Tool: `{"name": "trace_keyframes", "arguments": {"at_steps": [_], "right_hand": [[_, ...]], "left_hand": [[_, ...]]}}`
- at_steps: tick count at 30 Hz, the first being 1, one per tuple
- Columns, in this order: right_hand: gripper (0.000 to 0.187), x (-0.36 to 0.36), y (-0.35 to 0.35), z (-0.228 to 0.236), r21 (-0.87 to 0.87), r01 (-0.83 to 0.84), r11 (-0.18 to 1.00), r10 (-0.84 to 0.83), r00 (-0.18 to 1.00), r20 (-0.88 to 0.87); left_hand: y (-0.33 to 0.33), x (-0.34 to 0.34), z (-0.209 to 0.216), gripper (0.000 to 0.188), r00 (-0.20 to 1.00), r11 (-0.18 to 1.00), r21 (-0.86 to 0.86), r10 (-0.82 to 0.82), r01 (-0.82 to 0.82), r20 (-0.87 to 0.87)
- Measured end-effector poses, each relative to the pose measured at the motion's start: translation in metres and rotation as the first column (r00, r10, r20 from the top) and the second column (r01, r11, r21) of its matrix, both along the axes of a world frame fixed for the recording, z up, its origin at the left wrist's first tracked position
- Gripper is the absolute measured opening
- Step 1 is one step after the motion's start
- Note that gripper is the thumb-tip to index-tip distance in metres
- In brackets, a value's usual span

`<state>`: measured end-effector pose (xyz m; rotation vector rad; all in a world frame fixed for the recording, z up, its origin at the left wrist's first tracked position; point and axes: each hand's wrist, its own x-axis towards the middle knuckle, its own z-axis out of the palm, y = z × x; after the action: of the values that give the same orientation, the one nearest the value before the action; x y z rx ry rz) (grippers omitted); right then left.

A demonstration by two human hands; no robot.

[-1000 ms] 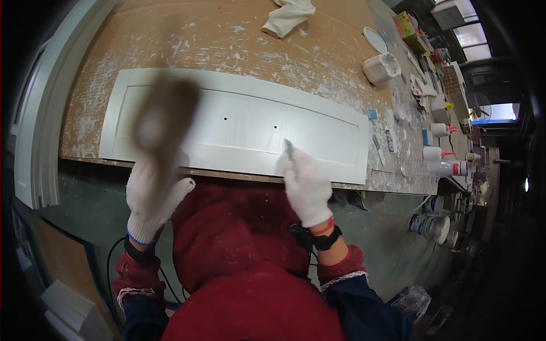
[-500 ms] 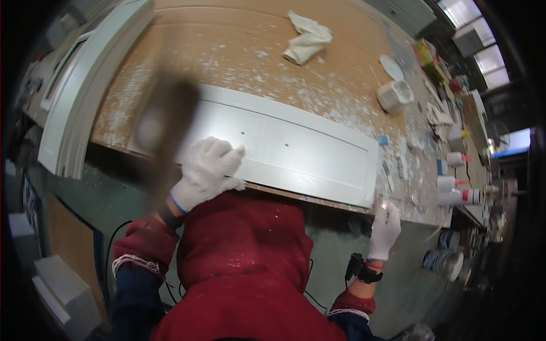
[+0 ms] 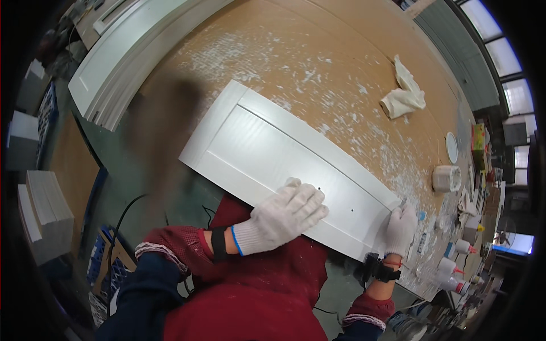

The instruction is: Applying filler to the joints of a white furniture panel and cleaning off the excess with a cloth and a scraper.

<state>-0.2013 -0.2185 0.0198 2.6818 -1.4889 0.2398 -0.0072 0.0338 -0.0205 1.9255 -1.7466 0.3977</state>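
A white cabinet door panel [image 3: 273, 136] with a recessed middle and two small dark holes lies at the near edge of the worktable, with part of it over the edge. My left hand [image 3: 287, 213], in a white knit glove, rests flat on its near side with fingers stretched out, close to one hole. My right hand [image 3: 402, 227], gloved too, is at the panel's right end with its fingers curled together. Something small may be at those fingertips, but I cannot make it out.
White flecks cover the brown worktable [image 3: 239, 45]. A crumpled cream cloth [image 3: 405, 98] and an open white tub [image 3: 446, 179] lie beyond the panel. White mouldings [image 3: 128, 62] stand at far left, bottles [image 3: 449, 267] at right. A brown blur [image 3: 170, 113] hides part of the left.
The view has turned left, so the table sits farther right. My left hand now lies flatter, farther along the panel. My right hand has come up from the near corner to its right end.
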Motion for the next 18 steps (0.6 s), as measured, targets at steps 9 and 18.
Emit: {"name": "trace_keyframes", "arguments": {"at_steps": [9,18], "right_hand": [[0.024,0.175,0.098,0.005,0.253,-0.421,0.871,0.404,0.907,0.120],[0.019,0.279,0.151,0.016,0.383,-0.687,0.617,0.779,0.602,-0.175]], "left_hand": [[0.002,-0.009,-0.010,0.037,0.967,0.993,-0.113,-0.005,-0.024,-0.256],[0.002,-0.022,-0.029,0.042,0.995,0.999,0.044,0.023,-0.019,-0.095]]}}
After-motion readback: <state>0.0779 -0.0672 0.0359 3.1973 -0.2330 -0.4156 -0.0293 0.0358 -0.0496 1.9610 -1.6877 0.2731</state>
